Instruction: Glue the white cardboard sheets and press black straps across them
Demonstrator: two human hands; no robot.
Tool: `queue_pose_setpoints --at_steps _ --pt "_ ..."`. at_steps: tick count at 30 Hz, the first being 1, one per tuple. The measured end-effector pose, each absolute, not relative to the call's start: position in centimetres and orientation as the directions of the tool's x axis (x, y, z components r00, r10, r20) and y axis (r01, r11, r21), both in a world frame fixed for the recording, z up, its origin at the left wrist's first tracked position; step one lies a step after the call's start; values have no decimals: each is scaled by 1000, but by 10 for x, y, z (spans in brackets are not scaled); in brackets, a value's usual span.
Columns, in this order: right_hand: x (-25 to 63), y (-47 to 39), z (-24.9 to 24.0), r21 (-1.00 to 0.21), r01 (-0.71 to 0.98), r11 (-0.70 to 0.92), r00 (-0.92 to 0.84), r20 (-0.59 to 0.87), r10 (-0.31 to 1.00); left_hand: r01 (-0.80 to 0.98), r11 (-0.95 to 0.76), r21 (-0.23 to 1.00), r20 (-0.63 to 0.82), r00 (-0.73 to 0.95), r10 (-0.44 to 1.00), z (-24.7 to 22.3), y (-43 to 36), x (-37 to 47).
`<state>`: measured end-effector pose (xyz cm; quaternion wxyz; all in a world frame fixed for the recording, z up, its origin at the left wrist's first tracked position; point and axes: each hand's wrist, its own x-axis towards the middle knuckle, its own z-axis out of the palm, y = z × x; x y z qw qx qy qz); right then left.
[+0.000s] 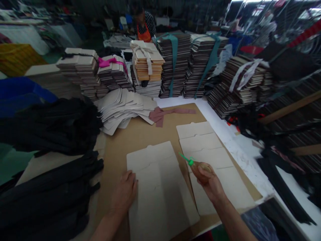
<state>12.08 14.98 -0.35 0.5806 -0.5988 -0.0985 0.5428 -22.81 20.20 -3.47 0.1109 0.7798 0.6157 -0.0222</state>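
In my right hand is a small squeeze bottle with a green cap and a thin green nozzle. My fingers wrap round its body, and the nozzle points up and to the left above the panels. Beneath lie two columns of overlapping pale cardboard panels: a left column and a right column, their stepped edges showing. My left hand rests at the left edge of the left column, its fingers lying on the board and holding nothing.
A fanned pile of pale panels and a mauve cloth strip lie farther back. Tied stacks line the far edge. Dark fabric is heaped on the left. Beyond the stacks stands a person in an orange apron.
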Motion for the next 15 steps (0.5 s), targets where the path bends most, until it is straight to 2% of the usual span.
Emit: queue_pose_setpoints --at_steps 2,6,10,15 --pt "148 143 -1 -807 -519 -282 438 -534 723 963 -221 153 -133 241 961 -27 205 -218" --pt "199 132 4 -814 -524 -249 509 -534 675 927 -288 242 -90 317 944 -8 198 -169" --pt "247 111 6 -820 -509 -261 566 -548 616 851 -401 339 -155 471 868 4 166 -89" --pt "295 57 4 -831 -455 -320 652 -556 516 704 -540 462 -242 685 687 -4 116 -2"
